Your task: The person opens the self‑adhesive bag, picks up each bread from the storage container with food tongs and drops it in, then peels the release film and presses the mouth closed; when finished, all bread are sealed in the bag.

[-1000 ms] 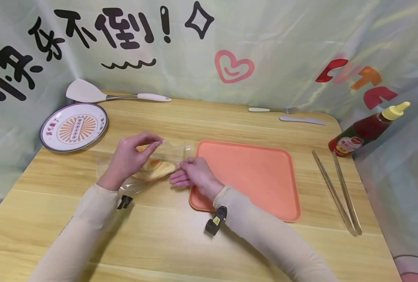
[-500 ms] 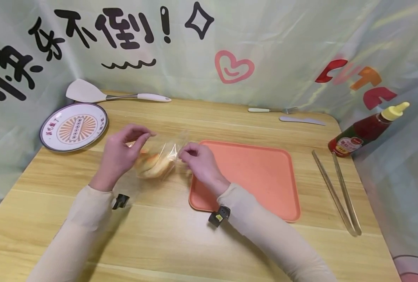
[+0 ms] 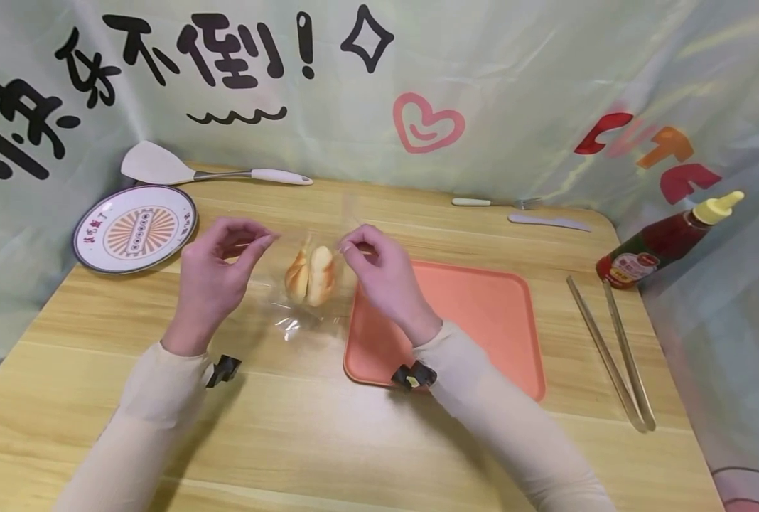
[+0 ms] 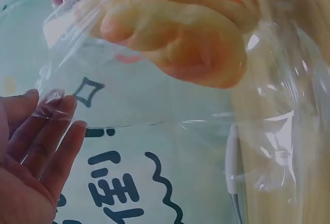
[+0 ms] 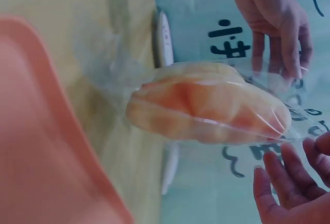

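Note:
A golden-brown split bread roll (image 3: 312, 276) hangs upright inside a clear plastic bag (image 3: 288, 326), above the wooden table. My left hand (image 3: 216, 277) pinches the bag's left upper edge between thumb and fingers. On the other side, my right hand (image 3: 382, 279) pinches the right upper edge, over the tray's left part. Seen from the left wrist, the film stretches away from the thumb and fingers, and the bread (image 4: 175, 38) touches neither hand. In the right wrist view the roll (image 5: 206, 108) lies within the film, between both hands.
An orange tray (image 3: 475, 306) lies right of the bag. Metal tongs (image 3: 612, 355) and a ketchup bottle (image 3: 664, 238) are farther right. A patterned plate (image 3: 98, 238) and white spatula (image 3: 155, 165) sit at back left. A fork (image 3: 482, 202) and knife (image 3: 548, 222) lie along the back.
The bag has been lifted, and the roll has swung from lying sideways to upright. My right hand has moved up and right, and now pinches the bag's edge opposite my left hand.

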Tool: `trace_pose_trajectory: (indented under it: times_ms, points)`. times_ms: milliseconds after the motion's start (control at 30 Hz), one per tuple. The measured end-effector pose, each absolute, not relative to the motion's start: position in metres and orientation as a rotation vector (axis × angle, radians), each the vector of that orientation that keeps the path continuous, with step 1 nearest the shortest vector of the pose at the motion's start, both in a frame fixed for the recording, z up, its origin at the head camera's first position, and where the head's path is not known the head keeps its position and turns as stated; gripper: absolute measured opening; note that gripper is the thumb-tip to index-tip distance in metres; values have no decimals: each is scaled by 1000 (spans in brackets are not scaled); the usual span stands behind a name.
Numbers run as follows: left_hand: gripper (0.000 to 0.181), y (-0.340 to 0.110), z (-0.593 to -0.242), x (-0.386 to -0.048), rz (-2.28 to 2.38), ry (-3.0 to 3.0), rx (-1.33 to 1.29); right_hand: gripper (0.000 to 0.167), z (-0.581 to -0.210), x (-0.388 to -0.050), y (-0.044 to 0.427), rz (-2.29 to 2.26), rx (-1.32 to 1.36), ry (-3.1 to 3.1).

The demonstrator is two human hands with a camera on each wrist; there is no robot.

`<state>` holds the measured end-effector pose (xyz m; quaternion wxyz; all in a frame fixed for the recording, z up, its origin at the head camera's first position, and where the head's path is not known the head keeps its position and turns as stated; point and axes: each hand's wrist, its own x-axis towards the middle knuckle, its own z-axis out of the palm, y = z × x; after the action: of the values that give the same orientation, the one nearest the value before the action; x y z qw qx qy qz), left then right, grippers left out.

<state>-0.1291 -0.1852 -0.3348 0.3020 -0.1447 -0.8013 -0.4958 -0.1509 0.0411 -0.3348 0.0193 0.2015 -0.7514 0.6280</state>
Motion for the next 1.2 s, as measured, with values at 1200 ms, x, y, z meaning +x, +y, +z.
trace_pose_trajectory:
  times_ms: [1200]
  points:
    - [16, -149, -336, -145, -1721, -1893, -518, 11, -264, -127, 102, 2103, 836, -2055]
